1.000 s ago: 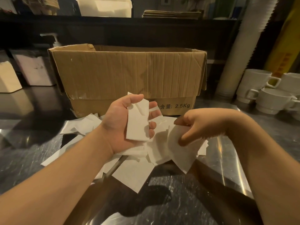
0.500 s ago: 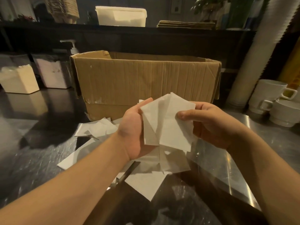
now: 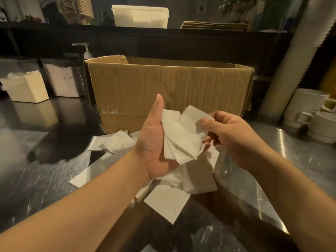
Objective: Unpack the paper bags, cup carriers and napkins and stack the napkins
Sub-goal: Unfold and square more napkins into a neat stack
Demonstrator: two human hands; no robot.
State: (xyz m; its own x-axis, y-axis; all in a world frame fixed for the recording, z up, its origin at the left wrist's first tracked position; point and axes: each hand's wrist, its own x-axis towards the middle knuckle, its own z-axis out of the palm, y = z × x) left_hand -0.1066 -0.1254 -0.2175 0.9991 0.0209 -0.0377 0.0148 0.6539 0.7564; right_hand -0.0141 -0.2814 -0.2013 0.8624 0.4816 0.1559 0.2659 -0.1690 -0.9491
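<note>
**Square the napkins before adding more**

Slide the top napkin (image 3: 189, 124) flush onto the small stack (image 3: 174, 142) lying across your left hand's fingers. Your left hand (image 3: 154, 142) lies palm-up, thumb raised, fingers apart beneath the paper; your right hand (image 3: 229, 135) pinches the napkin's corner, thumb on top.

My left hand (image 3: 154, 142) lies palm up with the thumb straight, cradling a small fanned stack of napkins (image 3: 180, 139). My right hand (image 3: 231, 135) pinches the top napkin at its right edge, thumb on top. Under both hands loose napkins (image 3: 169, 200) lie scattered on the steel counter (image 3: 291, 160), just before an open cardboard box (image 3: 169, 88). White cups (image 3: 309, 113), perhaps stacked, stand far right.
</note>
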